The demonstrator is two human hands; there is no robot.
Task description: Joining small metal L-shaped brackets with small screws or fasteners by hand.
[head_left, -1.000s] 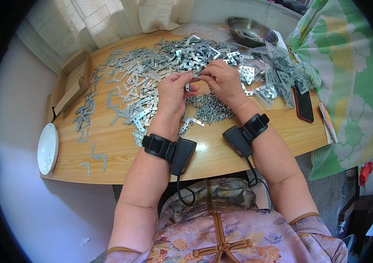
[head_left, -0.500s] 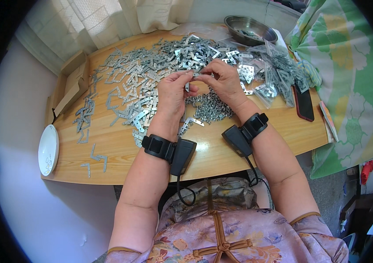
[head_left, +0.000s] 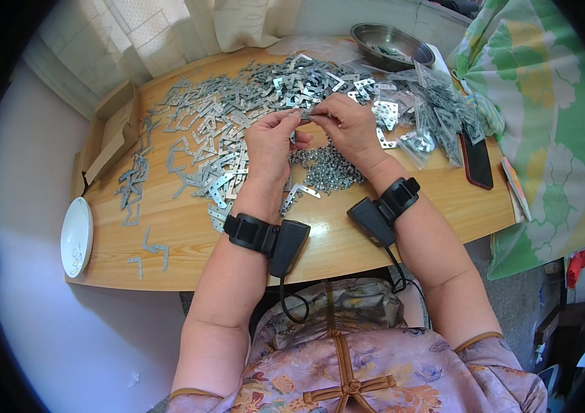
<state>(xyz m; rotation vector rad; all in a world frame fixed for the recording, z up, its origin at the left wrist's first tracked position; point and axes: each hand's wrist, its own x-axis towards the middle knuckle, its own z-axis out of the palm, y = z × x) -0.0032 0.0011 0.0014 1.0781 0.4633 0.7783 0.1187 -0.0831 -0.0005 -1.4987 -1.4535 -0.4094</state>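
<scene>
Over the middle of the table, my left hand [head_left: 269, 141] pinches a metal L-shaped corner bracket [head_left: 305, 117] between thumb and fingers. My right hand [head_left: 351, 129] is closed too, its thumb and fingertips pressed on the bracket's right end; whether they also hold a small screw is hidden. Below the hands lies a heap of small silvery screws [head_left: 333, 169]. One corner bracket [head_left: 300, 193] rests at the heap's near left edge. Beyond and to the left spreads a large pile of flat corner brackets [head_left: 227, 113].
An open cardboard box [head_left: 115, 134] and a white bowl [head_left: 76, 237] stand at the table's left. Clear plastic bags of metal parts [head_left: 437, 110], a phone [head_left: 477, 164] and a steel bowl [head_left: 392, 48] are on the right. A green patterned curtain [head_left: 540, 124] hangs beside the table.
The bracket has tilted slightly between my fingers, and less of it shows. My right fingertips have shifted a little on its end; everything on the table stays put.
</scene>
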